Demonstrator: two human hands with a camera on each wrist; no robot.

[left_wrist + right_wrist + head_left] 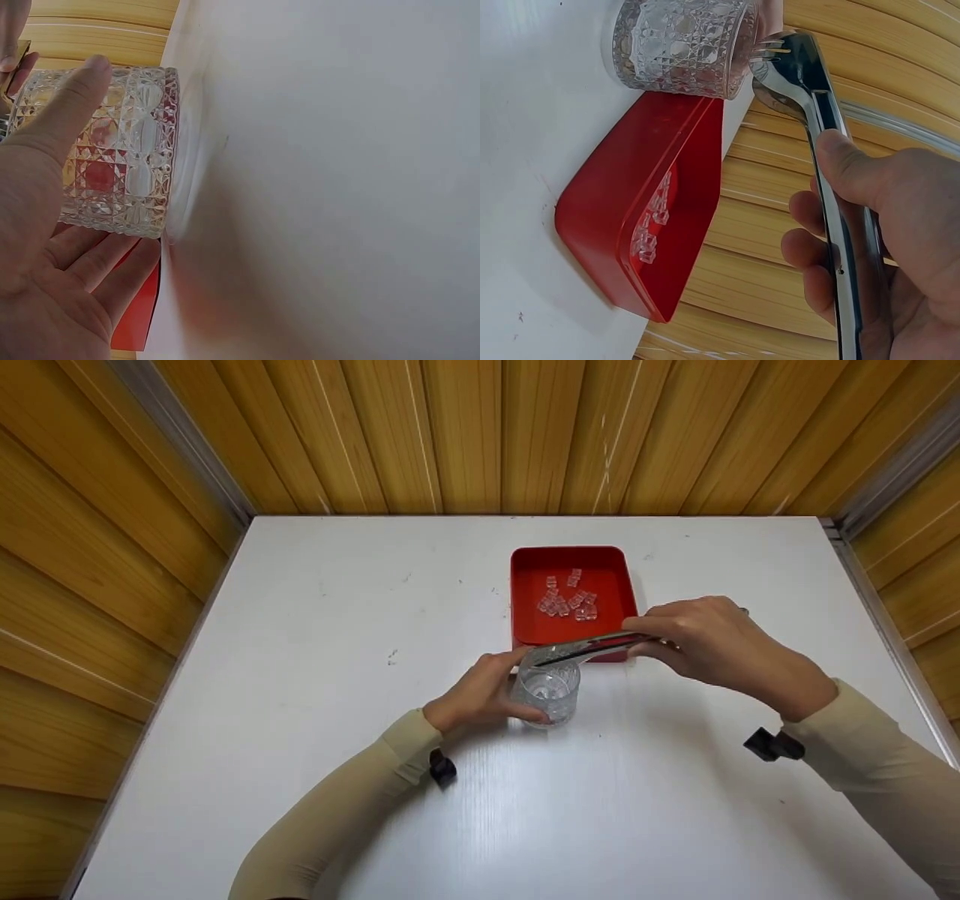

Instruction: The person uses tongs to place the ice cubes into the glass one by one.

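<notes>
My left hand [484, 690] holds a clear cut-pattern glass [556, 705] upright on the white table, thumb on one side and fingers on the other. Long silver serving tongs [826, 176] are gripped in my right hand [709, 643], thumb on one arm and fingers curled round the other. Their forked tip and spoon-shaped tip come right at the glass's mouth, as the right wrist view shows. I cannot tell whether anything sits between these tips. Inside the glass a small clear piece [545, 691] shows near the bottom.
Just behind the glass stands a red square tray [517, 585]. Several clear cubes [585, 613] lie clustered on its floor. The white table [360, 607] is bordered by wood-look panels [465, 435] at the back and sides.
</notes>
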